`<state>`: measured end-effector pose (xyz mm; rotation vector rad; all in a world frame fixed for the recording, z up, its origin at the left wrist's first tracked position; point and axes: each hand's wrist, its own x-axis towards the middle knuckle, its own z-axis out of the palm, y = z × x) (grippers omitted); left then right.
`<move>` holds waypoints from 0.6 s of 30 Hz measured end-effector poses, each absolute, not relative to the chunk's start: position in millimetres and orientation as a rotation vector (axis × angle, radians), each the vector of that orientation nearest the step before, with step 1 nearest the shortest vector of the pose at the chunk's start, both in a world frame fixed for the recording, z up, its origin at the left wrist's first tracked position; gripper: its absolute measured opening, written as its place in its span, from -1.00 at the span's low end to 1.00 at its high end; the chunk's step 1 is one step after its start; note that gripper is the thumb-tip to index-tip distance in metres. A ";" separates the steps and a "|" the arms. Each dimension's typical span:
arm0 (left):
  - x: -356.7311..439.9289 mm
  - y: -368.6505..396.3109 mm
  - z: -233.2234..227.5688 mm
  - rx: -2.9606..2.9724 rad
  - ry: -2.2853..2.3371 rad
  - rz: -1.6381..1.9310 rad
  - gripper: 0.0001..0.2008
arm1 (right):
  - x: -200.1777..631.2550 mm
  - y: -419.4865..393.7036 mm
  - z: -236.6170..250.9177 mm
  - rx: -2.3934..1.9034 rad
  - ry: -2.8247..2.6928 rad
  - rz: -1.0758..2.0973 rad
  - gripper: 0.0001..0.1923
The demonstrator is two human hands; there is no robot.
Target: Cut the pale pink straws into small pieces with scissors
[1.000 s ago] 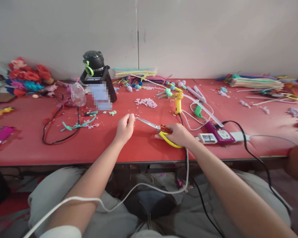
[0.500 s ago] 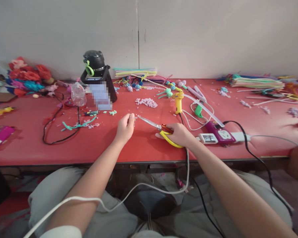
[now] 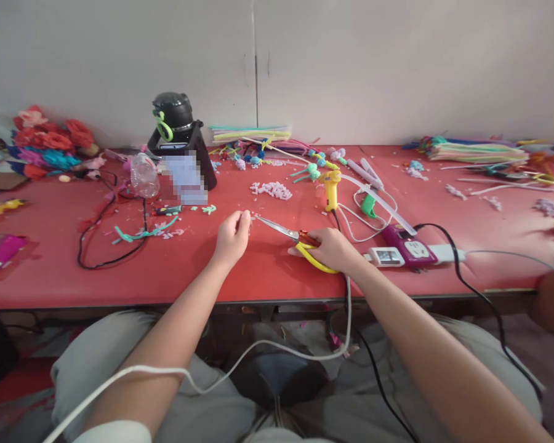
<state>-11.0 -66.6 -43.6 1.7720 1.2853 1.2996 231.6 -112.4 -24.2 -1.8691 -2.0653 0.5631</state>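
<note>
My right hand [image 3: 329, 247] grips a pair of scissors [image 3: 279, 228] by the yellow and red handles, with the blades aimed left. My left hand [image 3: 233, 234] is closed in a pinch close to the blade tips; whatever its fingers hold is too small to make out. A few tiny pale bits lie by the fingertips. Beyond the hands, a heap of short lilac pieces [image 3: 271, 191] rests on the red tabletop [image 3: 258, 280]. To its right stands a yellow glue gun [image 3: 331, 189] with a clear glue stick in its back.
A black bottle in a holder [image 3: 205, 157] stands back left, a phone leaning on it. Bundles of pipe cleaners [image 3: 477, 152] lie along the back. A purple power strip [image 3: 413, 249] is at right, and a white cable [image 3: 258, 344] crosses over my lap.
Both hands and the scissors stay nearly in place. The whole view has shifted very slightly.
</note>
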 end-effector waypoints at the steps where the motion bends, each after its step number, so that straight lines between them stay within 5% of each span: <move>1: -11.0 -66.8 -43.5 1.771 1.284 1.300 -0.60 | 231.8 -112.5 -24.5 -1.867 -2.056 0.570 -0.34; 18: -9.7 -65.7 -45.1 1.728 1.303 1.335 -0.53 | 231.0 -117.3 -18.7 -1.841 -2.055 0.642 -0.40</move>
